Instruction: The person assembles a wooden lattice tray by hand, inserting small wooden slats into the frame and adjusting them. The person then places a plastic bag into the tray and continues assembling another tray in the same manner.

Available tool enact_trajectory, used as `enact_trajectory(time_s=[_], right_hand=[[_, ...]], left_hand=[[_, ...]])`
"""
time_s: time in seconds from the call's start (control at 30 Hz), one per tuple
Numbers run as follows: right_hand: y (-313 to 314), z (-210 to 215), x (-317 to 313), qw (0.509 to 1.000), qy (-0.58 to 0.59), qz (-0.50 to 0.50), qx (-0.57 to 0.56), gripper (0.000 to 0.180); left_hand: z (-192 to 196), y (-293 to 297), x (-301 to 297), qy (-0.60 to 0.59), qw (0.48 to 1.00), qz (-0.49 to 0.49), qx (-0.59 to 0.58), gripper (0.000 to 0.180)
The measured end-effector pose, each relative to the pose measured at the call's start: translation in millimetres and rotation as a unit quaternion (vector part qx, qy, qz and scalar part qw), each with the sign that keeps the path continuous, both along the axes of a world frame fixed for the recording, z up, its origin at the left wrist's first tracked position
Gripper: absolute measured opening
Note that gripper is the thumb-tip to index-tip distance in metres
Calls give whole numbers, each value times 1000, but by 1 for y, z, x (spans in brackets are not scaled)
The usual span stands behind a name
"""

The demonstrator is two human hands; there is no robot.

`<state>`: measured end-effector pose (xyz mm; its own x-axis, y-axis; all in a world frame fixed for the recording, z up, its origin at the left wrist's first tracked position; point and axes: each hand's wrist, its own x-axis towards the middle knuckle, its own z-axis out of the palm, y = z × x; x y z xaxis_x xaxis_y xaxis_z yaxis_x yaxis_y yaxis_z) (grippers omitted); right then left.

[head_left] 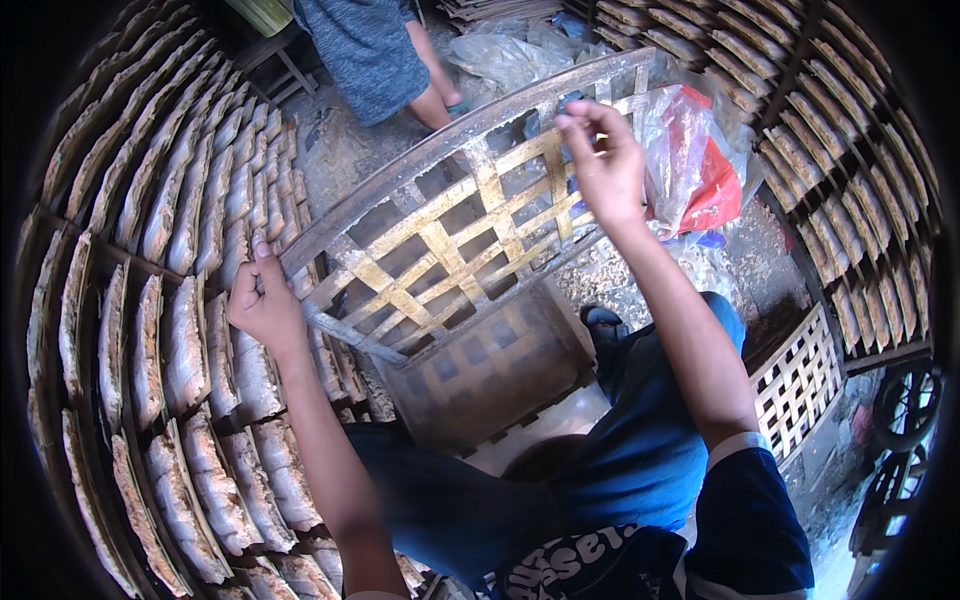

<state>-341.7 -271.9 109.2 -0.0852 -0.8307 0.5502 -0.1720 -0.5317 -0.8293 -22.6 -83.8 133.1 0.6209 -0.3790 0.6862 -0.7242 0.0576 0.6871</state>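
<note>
Hands clamped on a woven bamboo lattice tray (470, 225): left hand (262, 305) gripping its lower-left edge, right hand (607, 165) pinching the upper-right slats (fingertips only). Held tilted above the lap, long axis running lower-left to upper-right, between racks of pale drying slabs (190, 340).

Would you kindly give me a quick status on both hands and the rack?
Left hand grips bamboo lattice rack at lower-left corner. Right hand pinches its upper edge. Rack held tilted, bare. Another person's legs beyond it.
</note>
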Motion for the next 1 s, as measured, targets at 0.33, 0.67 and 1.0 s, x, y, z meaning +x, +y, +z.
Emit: enact_trajectory(time_s=[0.33,0.67,1.0], right_hand=[[11,-12,46,988,-142,44,34,25],[23,-8,58,986,-155,51,30,24],[29,-6,65,990,-127,57,-13,17]], left_hand=[[-5,4,5,-19,1000,-9,-11,42],[-9,6,15,-113,994,5,7,43],[-5,10,12,-151,989,-1,-2,40]])
